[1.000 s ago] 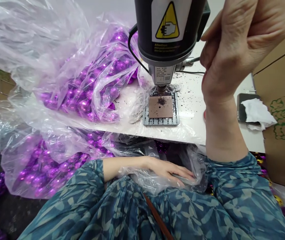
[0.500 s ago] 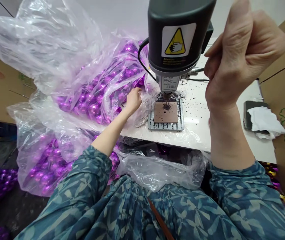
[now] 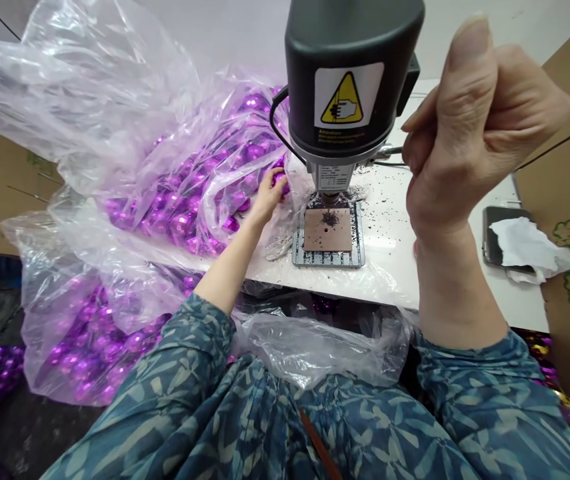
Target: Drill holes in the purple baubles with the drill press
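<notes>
My left hand (image 3: 269, 195) is at the mouth of a clear plastic bag (image 3: 215, 193) full of shiny purple balls, its fingers curled round a purple ball (image 3: 279, 176). High on the right, my right hand (image 3: 475, 127) is closed round the lever (image 3: 389, 152) of a black drill press (image 3: 355, 80) with a yellow warning label. Below the drill head, a brown square board (image 3: 328, 230) with a small hole and dark shavings lies on the slotted metal base (image 3: 329, 260). No ball is on the board.
Dark shavings are scattered over the white table (image 3: 389, 230). To the right, white tissue (image 3: 529, 247) rests on a dark flat object (image 3: 495, 237) beside a cardboard box (image 3: 565, 200). Clear plastic (image 3: 315, 347) hangs at the table's front edge. Another purple-filled bag (image 3: 99, 340) is lower left.
My left hand has moved slightly up within the bag's opening, and a purple ball now shows at its fingers. My right hand stays closed on the lever. The view has shifted slightly.
</notes>
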Motion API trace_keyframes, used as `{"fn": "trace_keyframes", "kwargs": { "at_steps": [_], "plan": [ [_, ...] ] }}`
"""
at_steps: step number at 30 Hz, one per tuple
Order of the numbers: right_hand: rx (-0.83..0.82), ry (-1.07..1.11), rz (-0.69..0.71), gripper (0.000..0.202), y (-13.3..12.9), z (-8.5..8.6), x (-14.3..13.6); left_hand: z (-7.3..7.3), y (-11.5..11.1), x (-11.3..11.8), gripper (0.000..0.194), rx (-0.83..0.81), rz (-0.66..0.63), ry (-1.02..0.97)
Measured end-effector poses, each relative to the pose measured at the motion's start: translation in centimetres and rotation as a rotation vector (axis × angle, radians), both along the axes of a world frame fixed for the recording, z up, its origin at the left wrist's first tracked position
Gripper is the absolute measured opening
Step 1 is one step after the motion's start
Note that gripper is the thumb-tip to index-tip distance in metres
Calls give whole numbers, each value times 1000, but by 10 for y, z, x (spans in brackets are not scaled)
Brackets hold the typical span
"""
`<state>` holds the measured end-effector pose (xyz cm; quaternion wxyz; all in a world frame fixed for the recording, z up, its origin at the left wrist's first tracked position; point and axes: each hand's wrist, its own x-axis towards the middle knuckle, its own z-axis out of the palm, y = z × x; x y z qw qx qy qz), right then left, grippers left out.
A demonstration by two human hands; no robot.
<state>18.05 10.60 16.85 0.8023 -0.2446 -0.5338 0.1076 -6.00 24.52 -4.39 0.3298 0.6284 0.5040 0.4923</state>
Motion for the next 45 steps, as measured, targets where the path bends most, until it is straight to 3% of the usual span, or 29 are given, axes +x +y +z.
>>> {"fn": "trace_keyframes", "kwargs": {
  "at_steps": [3,7,10,14,18,22,25,29,35,45],
  "plan": [
    [-19,-6,34,60,-3,2,-1,19,-45,-16,50,-194,6,-209],
    [-36,-7,67,62,-6,7,-2,40,-100,-17,60,-232,-220,-288],
    [-67,-25,63,61,-8,8,-1,43,-125,-7,58,-289,-290,-422],
    [-82,-57,29,61,-5,4,5,37,-141,6,65,-323,-218,-540],
    [-30,-53,47,66,3,0,8,34,-146,12,69,-299,-204,-476],
    [1,-38,69,65,6,-1,7,36,-144,19,67,-407,-310,-580],
    [1,-19,101,64,4,0,5,32,-138,27,61,-407,-315,-612],
    [-12,-20,148,62,2,2,6,20,-126,38,55,-343,-222,-586],
    [10,-34,167,61,3,3,6,-2,-118,47,62,-301,-136,-582],
    [-14,-63,144,60,-1,2,5,-22,-109,51,70,-93,-253,-325]
  ]
}}
